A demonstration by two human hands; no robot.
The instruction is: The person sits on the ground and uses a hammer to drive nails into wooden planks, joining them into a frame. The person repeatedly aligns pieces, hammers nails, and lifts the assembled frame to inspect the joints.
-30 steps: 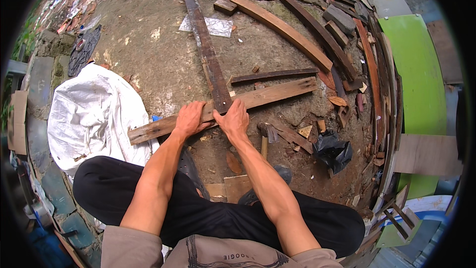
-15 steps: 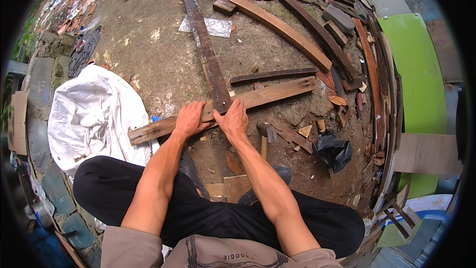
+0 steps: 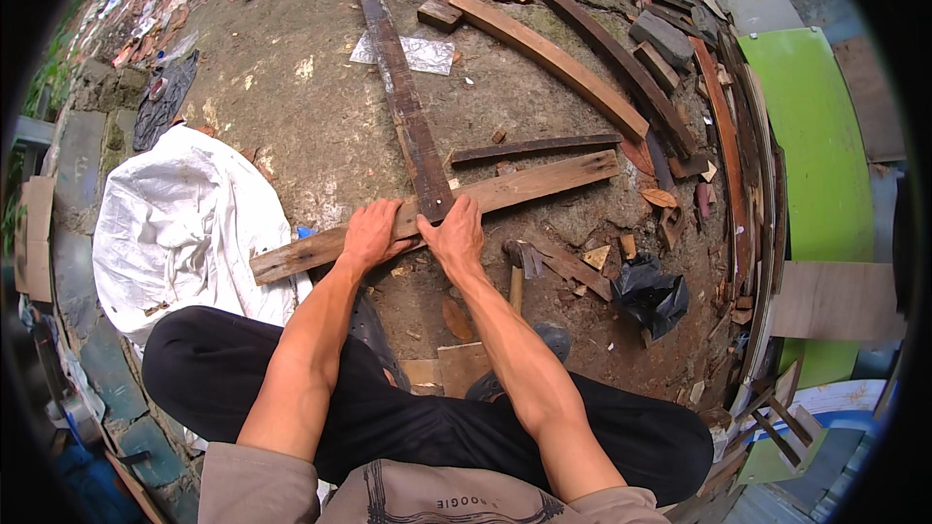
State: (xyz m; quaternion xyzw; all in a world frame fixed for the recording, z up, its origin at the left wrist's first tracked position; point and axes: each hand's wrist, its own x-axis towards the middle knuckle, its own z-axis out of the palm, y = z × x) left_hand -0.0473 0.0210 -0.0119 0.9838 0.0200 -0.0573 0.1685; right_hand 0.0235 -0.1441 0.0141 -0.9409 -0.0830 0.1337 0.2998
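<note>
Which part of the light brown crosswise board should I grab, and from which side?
Probably the bare stretch of the light brown board to the right of the right hand, gripped across its narrow width from the near side. The dark plank overlaps the board near its middle, and a thin dark strip lies close to the far edge, leaving less room there.

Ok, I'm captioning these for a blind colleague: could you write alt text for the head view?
A person's left hand and right hand hold a weathered plank where the end of a long dark board overlaps it. A white sack lies to the left, with loose timber scattered to the right.
</note>
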